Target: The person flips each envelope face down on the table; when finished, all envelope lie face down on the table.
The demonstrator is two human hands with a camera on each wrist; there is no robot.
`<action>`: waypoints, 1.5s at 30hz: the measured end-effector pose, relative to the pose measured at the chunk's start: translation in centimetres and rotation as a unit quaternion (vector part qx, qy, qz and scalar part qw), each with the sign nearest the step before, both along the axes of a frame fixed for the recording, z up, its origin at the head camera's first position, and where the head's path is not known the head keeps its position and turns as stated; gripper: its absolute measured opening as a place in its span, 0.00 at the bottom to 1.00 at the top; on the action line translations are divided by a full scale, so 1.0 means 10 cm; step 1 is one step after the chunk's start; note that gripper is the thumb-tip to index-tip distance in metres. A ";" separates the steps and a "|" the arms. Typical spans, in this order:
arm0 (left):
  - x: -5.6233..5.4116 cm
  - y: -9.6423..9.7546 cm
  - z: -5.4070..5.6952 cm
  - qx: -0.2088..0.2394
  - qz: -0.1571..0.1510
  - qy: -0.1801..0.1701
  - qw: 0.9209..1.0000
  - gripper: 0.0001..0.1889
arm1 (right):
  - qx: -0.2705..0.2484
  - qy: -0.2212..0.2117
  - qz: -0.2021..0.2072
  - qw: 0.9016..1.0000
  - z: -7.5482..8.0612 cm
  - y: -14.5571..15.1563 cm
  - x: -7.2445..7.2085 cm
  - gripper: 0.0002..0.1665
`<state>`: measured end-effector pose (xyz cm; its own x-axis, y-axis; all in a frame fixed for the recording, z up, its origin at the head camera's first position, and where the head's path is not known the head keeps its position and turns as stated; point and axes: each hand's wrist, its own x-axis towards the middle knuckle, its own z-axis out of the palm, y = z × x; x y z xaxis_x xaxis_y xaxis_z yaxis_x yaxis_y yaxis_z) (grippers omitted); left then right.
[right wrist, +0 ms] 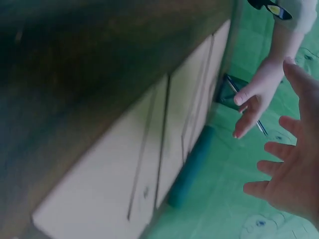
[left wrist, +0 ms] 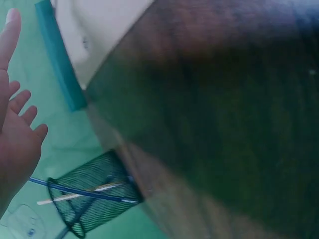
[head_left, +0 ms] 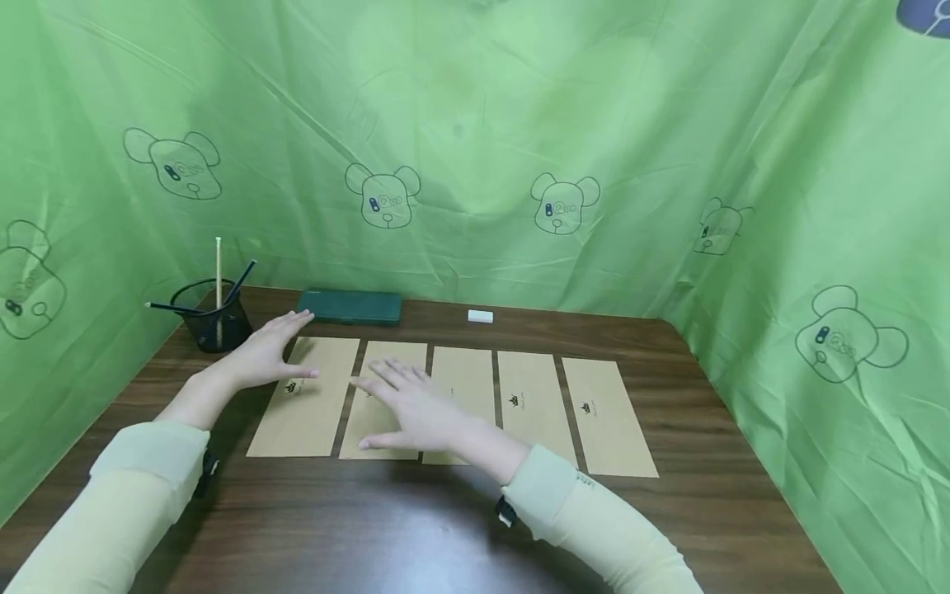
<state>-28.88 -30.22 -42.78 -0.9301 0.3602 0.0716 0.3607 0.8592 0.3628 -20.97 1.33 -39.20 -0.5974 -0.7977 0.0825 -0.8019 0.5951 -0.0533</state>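
Several tan paper rectangles, perhaps envelopes, lie side by side in a row, each with a small black crown print where it shows. My left hand [head_left: 267,355] hovers with spread fingers over the upper left of the leftmost tan paper [head_left: 312,421]. Over the second tan paper [head_left: 401,353] and the third tan paper [head_left: 462,371] is my right hand [head_left: 423,412], palm down with fingers extended. Neither hand holds anything. In the right wrist view the right hand [right wrist: 294,164] appears apart from the papers.
A black mesh pen cup [head_left: 223,326] with pens and a pale stick stands at the back left. Beside it lies a dark green case [head_left: 350,307]. A small white block [head_left: 480,316] sits near the back edge. Green curtain [head_left: 475,99] surrounds the wooden table [head_left: 712,495].
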 end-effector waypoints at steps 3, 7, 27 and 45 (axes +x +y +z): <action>-0.04 -0.06 -0.08 0.004 0.002 -0.010 1.000 0.57 | 0.013 -0.014 0.013 1.000 -0.09 -0.09 -0.02 0.54; -0.08 -0.12 -0.15 0.000 0.010 -0.018 1.000 0.58 | 0.025 -0.039 0.033 0.998 -0.19 -0.16 -0.09 0.55; -0.22 -0.18 -0.28 -0.006 -0.012 -0.035 0.999 0.52 | 0.102 -0.119 0.141 0.978 -0.46 -0.42 -0.34 0.47; -0.32 -0.22 -0.28 0.034 0.012 -0.078 0.996 0.47 | 0.110 -0.134 0.149 0.974 -0.49 -0.38 -0.34 0.40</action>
<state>-32.11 -32.44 -45.61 -0.9400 0.3373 -0.0512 0.2752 0.8384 0.4705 -24.38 -2.43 -44.13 -0.3136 -0.9196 -0.2365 -0.9157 0.3588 -0.1811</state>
